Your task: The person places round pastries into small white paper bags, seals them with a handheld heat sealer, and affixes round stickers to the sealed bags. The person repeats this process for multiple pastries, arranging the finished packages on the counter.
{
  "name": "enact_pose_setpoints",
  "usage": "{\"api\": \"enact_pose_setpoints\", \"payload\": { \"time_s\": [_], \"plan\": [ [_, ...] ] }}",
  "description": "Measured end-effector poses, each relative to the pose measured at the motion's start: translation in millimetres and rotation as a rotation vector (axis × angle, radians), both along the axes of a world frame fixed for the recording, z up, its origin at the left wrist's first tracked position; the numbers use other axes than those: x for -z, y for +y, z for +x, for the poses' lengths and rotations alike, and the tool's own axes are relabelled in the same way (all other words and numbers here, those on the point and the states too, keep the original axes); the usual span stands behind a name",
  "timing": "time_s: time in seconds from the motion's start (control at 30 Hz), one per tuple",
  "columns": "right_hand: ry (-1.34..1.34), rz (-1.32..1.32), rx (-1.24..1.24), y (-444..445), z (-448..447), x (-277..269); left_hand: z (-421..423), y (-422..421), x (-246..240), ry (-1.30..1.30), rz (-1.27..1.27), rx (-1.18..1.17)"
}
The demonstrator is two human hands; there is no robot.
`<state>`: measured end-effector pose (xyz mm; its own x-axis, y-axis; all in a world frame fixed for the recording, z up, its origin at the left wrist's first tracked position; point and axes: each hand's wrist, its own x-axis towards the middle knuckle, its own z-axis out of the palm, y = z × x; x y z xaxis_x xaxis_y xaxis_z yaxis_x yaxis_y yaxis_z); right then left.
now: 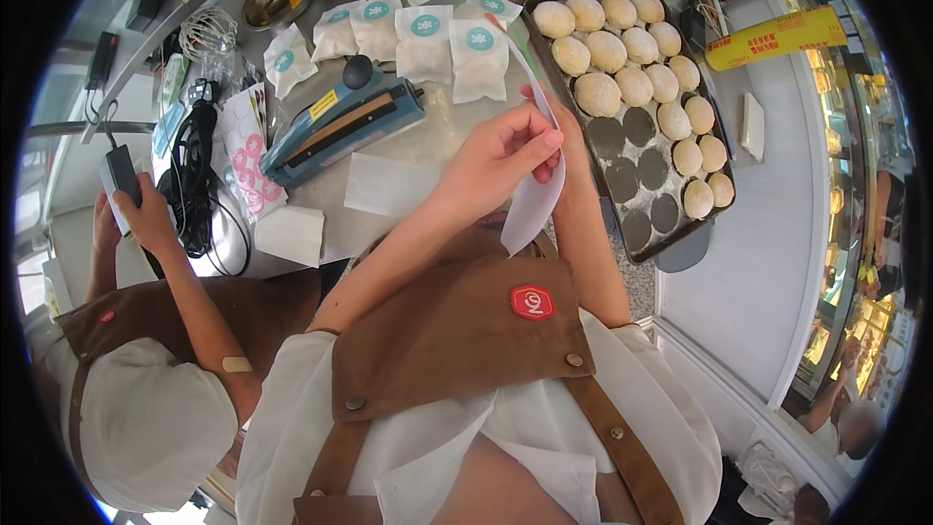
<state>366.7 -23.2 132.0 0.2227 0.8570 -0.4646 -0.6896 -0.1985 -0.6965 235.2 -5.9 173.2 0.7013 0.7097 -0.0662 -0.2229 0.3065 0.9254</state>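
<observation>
A thin white sheet (536, 189), bowed and seen almost edge-on, is in my hands over the steel worktable (444, 117); its far tip is red. My left hand (519, 142) pinches its edge between thumb and fingers. Behind the sheet, my right hand (560, 113) supports it, with most of its fingers hidden. Several white pouches (479, 62) with round teal stickers stand just beyond my hands. To their left lies a blue impulse heat sealer (342, 127). Flat white paper pieces (390, 184) rest nearer me.
A dark baking tray (633, 257) at right holds several floured buns (599, 95). At left, a co-worker's hands (146, 215) hold a black power adapter (120, 175). Black cables (193, 175), pink stickers (255, 175), a whisk (208, 33) and a metal bowl (255, 4) crowd that side.
</observation>
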Motion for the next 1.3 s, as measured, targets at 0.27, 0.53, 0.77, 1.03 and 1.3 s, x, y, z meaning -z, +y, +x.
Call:
{"api": "enact_pose_setpoints", "payload": {
  "time_s": [0.27,0.53,0.77,1.03,1.3],
  "plan": [
    [0.056,0.023,-0.049,1,-9,19,4,-1,2,-0.002,0.000,-0.016],
    [0.105,0.072,-0.114,-3,-2,30,4,-3,7,0.005,0.001,-0.021],
    [0.084,-0.007,-0.087,2,-2,36,6,-4,9,0.002,-0.009,-0.005],
    [0.127,-0.004,-0.107,-2,-4,33,5,-6,13,-0.009,0.002,0.016],
    [0.240,0.030,-0.018,7,10,28,4,-4,11,0.196,0.227,-0.107]
  ]
}}
